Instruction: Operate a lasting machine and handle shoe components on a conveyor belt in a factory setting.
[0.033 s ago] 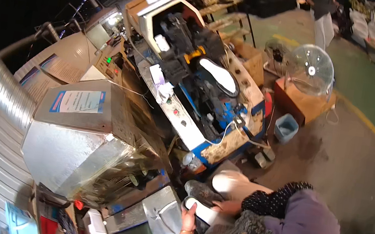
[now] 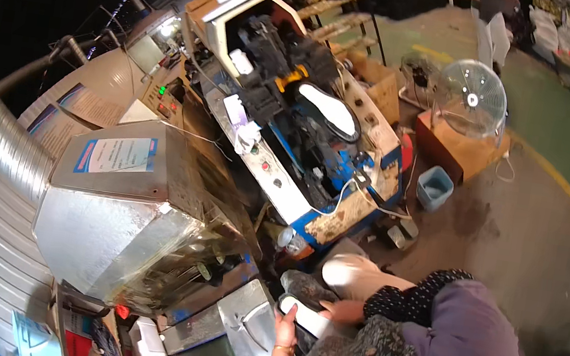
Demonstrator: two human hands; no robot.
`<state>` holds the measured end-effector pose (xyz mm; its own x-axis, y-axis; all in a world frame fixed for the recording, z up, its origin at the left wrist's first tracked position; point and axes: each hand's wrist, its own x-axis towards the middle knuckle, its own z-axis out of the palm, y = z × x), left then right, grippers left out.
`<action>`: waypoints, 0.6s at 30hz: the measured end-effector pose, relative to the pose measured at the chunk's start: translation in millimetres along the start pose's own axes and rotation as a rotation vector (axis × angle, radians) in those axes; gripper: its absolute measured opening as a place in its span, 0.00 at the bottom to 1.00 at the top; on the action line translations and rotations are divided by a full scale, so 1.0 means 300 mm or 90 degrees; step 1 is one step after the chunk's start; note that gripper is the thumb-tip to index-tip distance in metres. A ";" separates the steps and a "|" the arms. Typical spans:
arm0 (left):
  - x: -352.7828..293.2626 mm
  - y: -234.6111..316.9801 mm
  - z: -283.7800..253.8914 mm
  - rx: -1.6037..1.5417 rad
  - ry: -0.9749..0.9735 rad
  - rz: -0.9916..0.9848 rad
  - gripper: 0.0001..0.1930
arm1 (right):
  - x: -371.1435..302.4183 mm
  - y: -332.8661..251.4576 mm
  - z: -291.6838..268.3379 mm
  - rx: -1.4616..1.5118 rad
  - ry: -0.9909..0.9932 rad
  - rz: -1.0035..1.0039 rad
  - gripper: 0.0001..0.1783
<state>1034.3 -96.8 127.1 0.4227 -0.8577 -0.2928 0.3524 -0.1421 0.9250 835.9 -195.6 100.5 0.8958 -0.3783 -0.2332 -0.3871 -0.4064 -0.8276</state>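
A dark shoe with a long white underside lies across my lap, its white face turned up. My left hand grips it at the near left, with the thumb resting on the white face and the fingers hidden beneath. From the right, my right hand closes on its far edge; those fingers are partly hidden. Just beyond the shoe is a dark grey rounded thing, whose kind I cannot make out. Ahead, a similar dark shoe, white underside up, sits in a blue and white machine.
A metal-clad box with a silver duct stands at left. Near my left arm is a metal work surface. At right are a round fan on a wooden box, a blue bin and a foot pedal.
The whole view has shifted slightly. Both hands keep their hold on the shoe, which stays in nearly the same place.
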 end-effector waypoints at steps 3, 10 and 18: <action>0.025 0.007 0.006 0.001 0.002 -0.014 0.22 | 0.000 0.000 0.036 0.001 0.113 -0.055 0.38; 0.118 0.006 0.028 0.037 -0.035 -0.071 0.23 | -0.004 0.049 -0.075 0.245 -0.041 0.012 0.45; 0.039 -0.069 0.079 -0.024 0.132 -0.055 0.30 | 0.077 -0.026 -0.096 0.463 -0.031 -0.012 0.51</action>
<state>1012.2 -115.6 110.3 0.5509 -0.7224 -0.4180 0.4243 -0.1889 0.8856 853.3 -225.1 116.3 0.9162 -0.3326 -0.2233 -0.1427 0.2498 -0.9577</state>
